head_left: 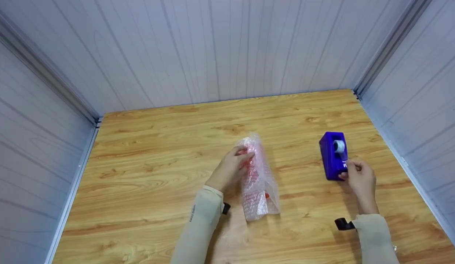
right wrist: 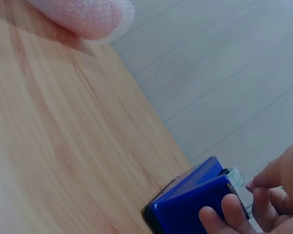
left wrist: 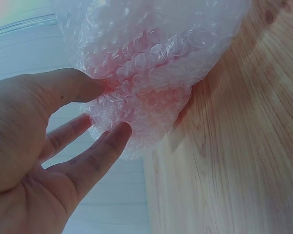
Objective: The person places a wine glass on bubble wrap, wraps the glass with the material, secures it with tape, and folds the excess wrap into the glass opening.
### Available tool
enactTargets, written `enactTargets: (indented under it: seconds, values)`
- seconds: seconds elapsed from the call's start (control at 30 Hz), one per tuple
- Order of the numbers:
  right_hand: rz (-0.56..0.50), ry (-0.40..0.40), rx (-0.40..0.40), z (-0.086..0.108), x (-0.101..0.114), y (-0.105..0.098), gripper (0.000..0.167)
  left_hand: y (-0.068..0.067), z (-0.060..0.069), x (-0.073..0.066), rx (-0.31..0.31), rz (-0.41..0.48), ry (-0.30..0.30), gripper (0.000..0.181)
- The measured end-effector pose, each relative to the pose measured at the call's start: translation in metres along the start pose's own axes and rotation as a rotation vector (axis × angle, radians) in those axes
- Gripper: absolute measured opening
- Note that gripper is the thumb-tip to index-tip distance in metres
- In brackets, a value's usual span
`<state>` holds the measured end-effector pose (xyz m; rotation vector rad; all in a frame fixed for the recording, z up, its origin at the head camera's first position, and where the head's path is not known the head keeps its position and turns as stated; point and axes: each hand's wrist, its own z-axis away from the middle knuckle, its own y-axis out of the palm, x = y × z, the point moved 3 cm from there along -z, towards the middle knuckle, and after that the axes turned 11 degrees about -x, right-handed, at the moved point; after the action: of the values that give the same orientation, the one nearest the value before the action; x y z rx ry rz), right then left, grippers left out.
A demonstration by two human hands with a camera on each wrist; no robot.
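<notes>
A bundle of clear bubble wrap [head_left: 262, 176], with something red and pink showing through, lies on the table near the middle. My left hand [head_left: 233, 165] rests on its upper part; in the left wrist view, the thumb and fairly straight, spread fingers [left wrist: 100, 158] press the bubble wrap [left wrist: 151, 63]. To the right stands a blue tape dispenser [head_left: 332, 157] with a roll of clear tape [head_left: 338, 146]. My right hand [head_left: 361, 179] pinches the tape's end between thumb and index finger at the dispenser's front, while other fingers touch the blue body [right wrist: 195, 207].
The wooden table [head_left: 146, 165] is bordered by a white panel wall [head_left: 227, 51] at the back and more panels at both sides. A small bright object [head_left: 395, 248] lies beside the right sleeve. Black wrist mounts [head_left: 344, 224] stick out from the sleeves.
</notes>
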<state>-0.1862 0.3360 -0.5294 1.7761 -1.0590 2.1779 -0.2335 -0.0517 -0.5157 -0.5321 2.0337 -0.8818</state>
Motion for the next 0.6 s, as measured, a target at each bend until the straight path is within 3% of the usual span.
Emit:
enactTargets:
  seconds: [0.17,0.4,0.6]
  values:
    - [-0.064,0.044,-0.002,0.0017,-0.0001,0.0005,0.035,0.0004,0.0002,0.0011,0.001,0.007,-0.004,0.043]
    - [-0.112,0.041,0.013,0.0024,-0.0017,0.0018,0.036,0.0013,0.0014,0.0002,0.005,0.042,-0.042,0.045]
    - [-0.205,0.084,-0.061,0.0033,-0.0056,0.0035,0.032,0.0021,0.0011,-0.0002,0.024,0.076,-0.094,0.048]
